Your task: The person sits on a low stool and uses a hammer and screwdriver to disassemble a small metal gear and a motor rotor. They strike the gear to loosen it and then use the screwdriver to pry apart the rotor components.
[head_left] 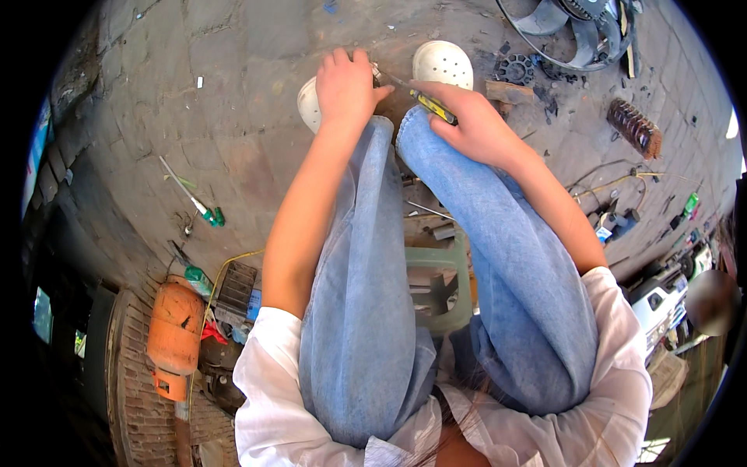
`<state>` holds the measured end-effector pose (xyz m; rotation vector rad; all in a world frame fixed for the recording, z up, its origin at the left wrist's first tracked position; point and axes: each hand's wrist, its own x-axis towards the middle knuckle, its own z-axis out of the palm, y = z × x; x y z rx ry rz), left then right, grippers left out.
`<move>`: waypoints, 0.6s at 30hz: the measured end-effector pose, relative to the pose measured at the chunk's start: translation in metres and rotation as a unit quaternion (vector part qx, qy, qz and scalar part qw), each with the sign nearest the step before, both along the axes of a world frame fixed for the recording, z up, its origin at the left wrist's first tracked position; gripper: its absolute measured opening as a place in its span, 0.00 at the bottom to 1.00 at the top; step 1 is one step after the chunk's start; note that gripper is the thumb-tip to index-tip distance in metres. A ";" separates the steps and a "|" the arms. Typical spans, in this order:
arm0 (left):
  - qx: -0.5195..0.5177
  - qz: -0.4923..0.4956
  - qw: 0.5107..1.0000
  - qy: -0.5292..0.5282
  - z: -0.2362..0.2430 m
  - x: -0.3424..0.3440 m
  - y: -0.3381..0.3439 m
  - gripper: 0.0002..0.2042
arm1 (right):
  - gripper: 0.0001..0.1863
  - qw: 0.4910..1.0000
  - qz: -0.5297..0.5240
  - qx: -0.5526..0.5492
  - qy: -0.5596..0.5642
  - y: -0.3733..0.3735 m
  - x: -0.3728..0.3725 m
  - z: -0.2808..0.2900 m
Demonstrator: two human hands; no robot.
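Observation:
My left hand (344,89) is closed at the top centre, beside my left white clog (307,105), around a small metal piece (377,70) that is mostly hidden. My right hand (467,124) grips a yellow-and-black screwdriver (433,106), its metal shaft angled up-left toward the fingers of my left hand; whether the tip touches the piece is too small to tell. The right clog (442,62) lies just above the screwdriver. My jean-covered knees (498,233) are bent below both hands, with a green plastic stool (432,257) showing between my legs.
A black fan assembly (583,50), loose dark parts and a bristle brush (634,128) lie at upper right on the paving. A green-handled tool (202,214) is at left, above an orange gas cylinder (171,327) and a crate (237,292). Cables and clutter line the right side.

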<state>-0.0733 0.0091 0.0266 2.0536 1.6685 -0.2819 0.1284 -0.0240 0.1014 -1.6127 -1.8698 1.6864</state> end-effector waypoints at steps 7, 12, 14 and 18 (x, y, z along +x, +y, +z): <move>0.010 -0.025 0.992 -0.126 -0.005 -0.022 0.008 0.37 | 0.26 0.998 -0.056 0.006 0.033 0.001 0.001 0.002; -0.012 -0.009 0.992 -0.125 0.001 -0.026 0.011 0.38 | 0.26 0.996 -0.077 0.044 0.028 0.000 -0.001 -0.005; 0.014 -0.020 0.992 -0.124 0.002 -0.028 0.008 0.38 | 0.26 0.995 -0.074 0.053 0.032 -0.001 -0.003 -0.006; 0.058 -0.025 0.989 -0.132 0.003 -0.032 0.006 0.35 | 0.25 0.995 -0.060 0.073 0.036 -0.001 -0.005 -0.010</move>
